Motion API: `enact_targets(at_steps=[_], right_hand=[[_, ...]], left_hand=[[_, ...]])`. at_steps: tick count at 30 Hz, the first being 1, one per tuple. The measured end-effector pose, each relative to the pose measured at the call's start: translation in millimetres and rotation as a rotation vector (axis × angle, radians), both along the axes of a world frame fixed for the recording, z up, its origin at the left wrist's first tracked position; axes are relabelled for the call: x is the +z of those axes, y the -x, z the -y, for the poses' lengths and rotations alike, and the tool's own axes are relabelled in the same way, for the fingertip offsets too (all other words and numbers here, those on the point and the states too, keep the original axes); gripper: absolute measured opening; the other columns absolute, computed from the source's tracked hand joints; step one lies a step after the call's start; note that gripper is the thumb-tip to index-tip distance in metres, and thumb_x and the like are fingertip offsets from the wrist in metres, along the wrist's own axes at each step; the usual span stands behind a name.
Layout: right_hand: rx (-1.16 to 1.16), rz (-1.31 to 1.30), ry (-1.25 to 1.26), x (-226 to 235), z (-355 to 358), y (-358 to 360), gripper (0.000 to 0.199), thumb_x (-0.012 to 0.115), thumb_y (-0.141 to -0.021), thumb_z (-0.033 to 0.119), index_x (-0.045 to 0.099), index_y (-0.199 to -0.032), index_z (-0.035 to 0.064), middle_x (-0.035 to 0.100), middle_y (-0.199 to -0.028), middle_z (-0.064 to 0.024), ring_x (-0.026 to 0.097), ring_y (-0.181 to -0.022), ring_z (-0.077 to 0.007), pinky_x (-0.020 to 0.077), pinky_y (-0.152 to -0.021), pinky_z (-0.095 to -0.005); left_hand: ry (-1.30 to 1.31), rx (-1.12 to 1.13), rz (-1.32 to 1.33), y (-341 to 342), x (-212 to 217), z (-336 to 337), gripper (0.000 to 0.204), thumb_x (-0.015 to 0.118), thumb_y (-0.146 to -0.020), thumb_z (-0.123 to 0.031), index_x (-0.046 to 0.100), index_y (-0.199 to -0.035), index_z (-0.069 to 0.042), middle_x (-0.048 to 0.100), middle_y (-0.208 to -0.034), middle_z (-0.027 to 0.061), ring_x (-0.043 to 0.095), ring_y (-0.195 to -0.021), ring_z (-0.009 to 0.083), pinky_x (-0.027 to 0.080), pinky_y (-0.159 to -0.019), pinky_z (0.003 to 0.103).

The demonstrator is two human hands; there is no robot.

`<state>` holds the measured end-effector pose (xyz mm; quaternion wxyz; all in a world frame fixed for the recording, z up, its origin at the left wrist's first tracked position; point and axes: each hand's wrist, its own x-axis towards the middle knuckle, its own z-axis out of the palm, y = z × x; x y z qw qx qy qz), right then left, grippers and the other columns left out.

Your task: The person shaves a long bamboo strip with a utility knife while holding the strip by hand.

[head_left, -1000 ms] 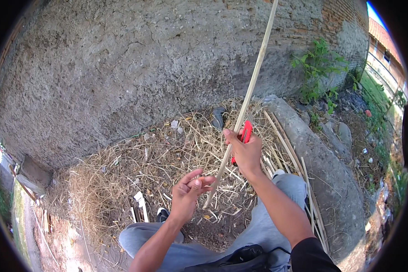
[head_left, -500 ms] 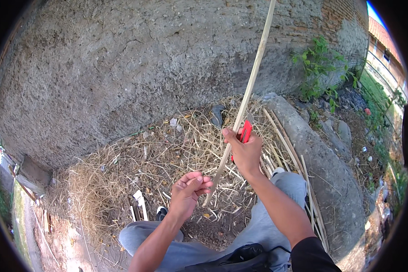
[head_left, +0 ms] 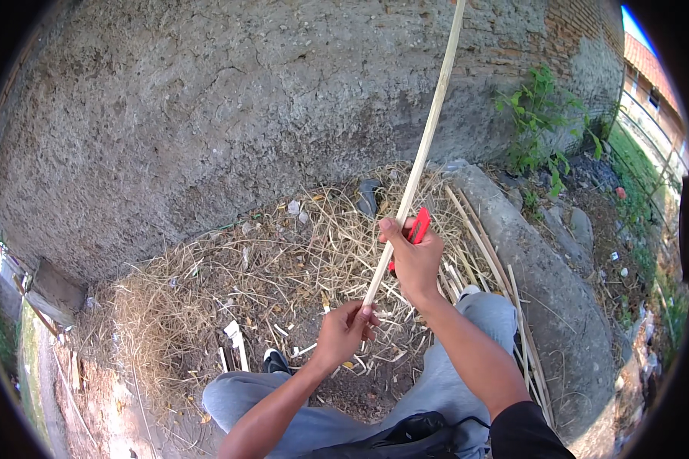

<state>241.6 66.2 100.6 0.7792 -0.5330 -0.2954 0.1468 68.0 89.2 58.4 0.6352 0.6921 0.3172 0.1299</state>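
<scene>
A long pale bamboo strip (head_left: 427, 138) slants from the top edge down to both hands. My left hand (head_left: 343, 334) pinches its lower end between thumb and fingers. Higher up, my right hand (head_left: 416, 256) is closed round the strip, the thumb lying against it. That same hand also grips a red box cutter (head_left: 419, 226), whose handle sticks out beside the strip. The cutter's lower part is mostly covered by the palm, and I cannot make out its blade.
Straw and pale shavings (head_left: 230, 268) litter the ground between my feet and a rough wall (head_left: 230, 115). Several more strips (head_left: 486, 237) lie along a large stone (head_left: 543, 283) to the right. A dark grey object (head_left: 368, 197) rests by the wall, with a leafy plant (head_left: 540, 115) beyond.
My left hand has moved right and slightly down, taking hold of the strip's lower end. The right hand keeps its grip on strip and box cutter, nearly in place.
</scene>
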Motion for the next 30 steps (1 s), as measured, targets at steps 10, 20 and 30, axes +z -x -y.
enact_targets(at_steps=[10,20,30], right_hand=[[0.192,-0.048,0.014,3,7,7,0.029,0.070,-0.093,0.029,0.070,-0.084,0.0011,0.065,-0.069,-0.0002,0.044,-0.049,-0.0025,0.0342,-0.046,-0.0229],[0.364,-0.005,-0.029,-7,9,25,0.020,0.069,-0.094,0.019,0.068,-0.089,-0.0006,0.068,-0.074,-0.0036,0.060,-0.069,-0.0068,0.0483,-0.060,-0.0240],[0.387,0.057,0.052,-7,12,25,0.022,0.069,-0.093,0.020,0.070,-0.086,-0.0004,0.068,-0.071,-0.0030,0.059,-0.064,-0.0062,0.0470,-0.059,-0.0242]], left_hand=[[-0.353,0.330,0.337,-7,11,-1,0.028,0.072,-0.089,-0.010,0.064,-0.113,0.003,0.067,-0.105,0.0114,0.069,-0.089,0.0169,0.058,-0.073,0.029],[-0.227,0.343,0.390,-15,17,-10,0.014,0.070,-0.087,-0.001,0.067,-0.100,0.005,0.061,-0.118,0.0106,0.068,-0.091,0.0177,0.059,-0.076,0.028],[0.010,0.227,0.455,-11,24,-14,0.011,0.059,-0.093,0.002,0.068,-0.093,0.008,0.058,-0.120,0.0107,0.070,-0.084,0.0225,0.064,-0.078,0.034]])
